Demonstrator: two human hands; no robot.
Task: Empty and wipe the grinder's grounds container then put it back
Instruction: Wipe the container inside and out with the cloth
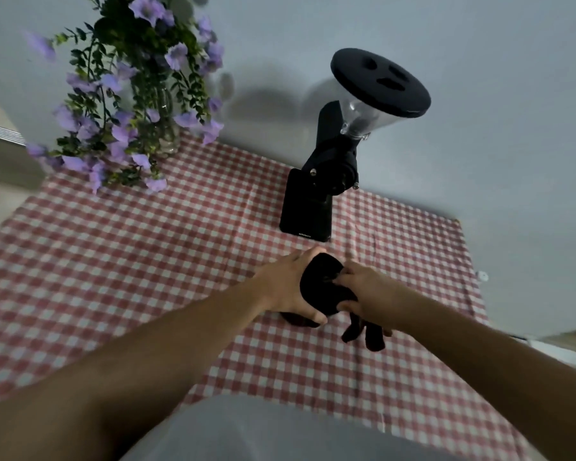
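Left hand (pixel 288 287) clasps black grounds container (pixel 316 277) just in front of grinder (pixel 326 168), right hand (pixel 368 294) presses dark cloth (pixel 363 331) into it, container largely hidden, blurred.

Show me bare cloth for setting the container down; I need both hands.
Free: checked tablecloth between flower vase and left hand, also right of the grinder. Crowded: near the hands, around container and black cloth.

A red-and-white checked tablecloth (pixel 147 261) carries a glass vase (pixel 165 128) of purple flowers (pixel 120 94) — far left corner.
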